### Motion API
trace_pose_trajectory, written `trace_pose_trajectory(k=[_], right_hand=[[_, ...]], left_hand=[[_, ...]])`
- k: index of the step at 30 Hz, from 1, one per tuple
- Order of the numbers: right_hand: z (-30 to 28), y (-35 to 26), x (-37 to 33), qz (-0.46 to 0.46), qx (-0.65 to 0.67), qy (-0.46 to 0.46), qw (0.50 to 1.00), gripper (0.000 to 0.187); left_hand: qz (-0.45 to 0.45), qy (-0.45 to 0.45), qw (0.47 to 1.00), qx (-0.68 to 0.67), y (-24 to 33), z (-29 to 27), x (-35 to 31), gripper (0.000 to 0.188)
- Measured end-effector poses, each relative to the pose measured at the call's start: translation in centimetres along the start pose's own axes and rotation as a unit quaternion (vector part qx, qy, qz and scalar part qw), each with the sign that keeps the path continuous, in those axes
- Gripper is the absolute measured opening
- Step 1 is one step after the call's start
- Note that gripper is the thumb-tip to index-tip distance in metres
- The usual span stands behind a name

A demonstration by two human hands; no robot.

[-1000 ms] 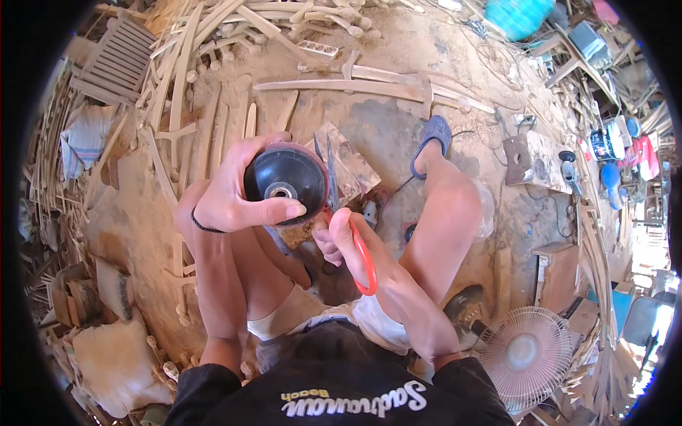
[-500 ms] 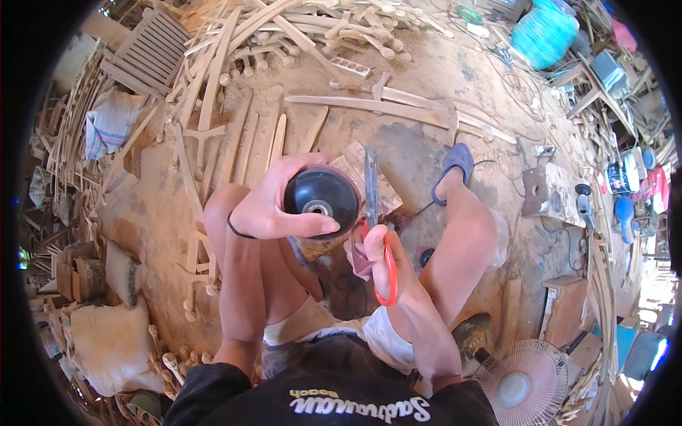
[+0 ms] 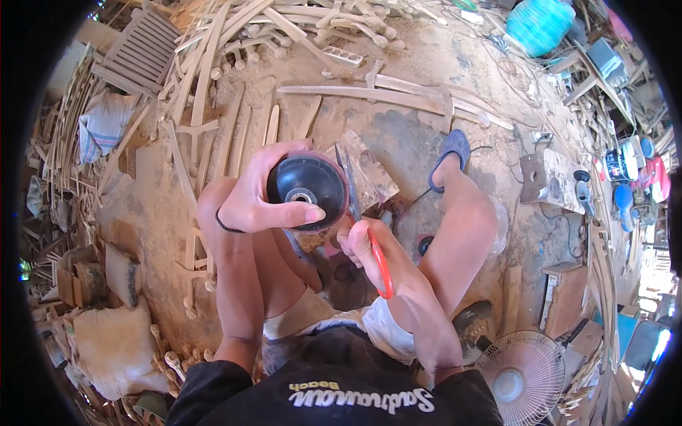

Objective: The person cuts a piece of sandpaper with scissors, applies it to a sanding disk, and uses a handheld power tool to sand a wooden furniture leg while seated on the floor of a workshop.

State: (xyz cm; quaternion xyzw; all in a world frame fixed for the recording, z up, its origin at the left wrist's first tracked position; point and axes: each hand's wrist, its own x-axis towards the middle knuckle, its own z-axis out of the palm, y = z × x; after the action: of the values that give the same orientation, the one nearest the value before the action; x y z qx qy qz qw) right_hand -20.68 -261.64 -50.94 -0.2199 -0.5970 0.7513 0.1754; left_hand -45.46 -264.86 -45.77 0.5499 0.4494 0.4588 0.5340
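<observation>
My left hand [image 3: 249, 202] grips a black bowl-shaped sanding pad [image 3: 320, 177] with a metal hub, thumb across its inner face and fingers round the far rim. A reddish sheet, seemingly sandpaper, edges the pad. In my right hand [image 3: 366, 248] is a pair of scissors [image 3: 381, 263] with red handles. Their blades point up and away from me along the pad's right edge, slightly apart. Whether they bite into the sheet I cannot tell.
Wooden swords [image 3: 369, 94] lie on the dusty floor ahead, with a wood pile [image 3: 284, 32] beyond. A flat wooden block [image 3: 369, 170] lies between my feet. A fan [image 3: 515, 383] stands at lower right, a stained box-like block [image 3: 550, 181] at right.
The pad and both hands have shifted slightly left. The scissors have tilted, with their tips leaning left against the pad's edge. The pink sheet hanging below the blades earlier is largely out of sight.
</observation>
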Motion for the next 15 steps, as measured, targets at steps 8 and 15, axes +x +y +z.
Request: trace_pose_trajectory(k=[8,15], right_hand=[[-0.1,0.19,-0.08,0.036,-0.008,-0.011,0.999,0.073],[-0.6,0.45,-0.41,0.08,0.007,-0.021,0.997,0.071]], left_hand=[[-0.024,0.011,0.999,0.018,-0.06,0.35,-0.17,0.043],[-0.016,0.022,0.999,0.027,-0.4,0.57,-0.2,0.041]])
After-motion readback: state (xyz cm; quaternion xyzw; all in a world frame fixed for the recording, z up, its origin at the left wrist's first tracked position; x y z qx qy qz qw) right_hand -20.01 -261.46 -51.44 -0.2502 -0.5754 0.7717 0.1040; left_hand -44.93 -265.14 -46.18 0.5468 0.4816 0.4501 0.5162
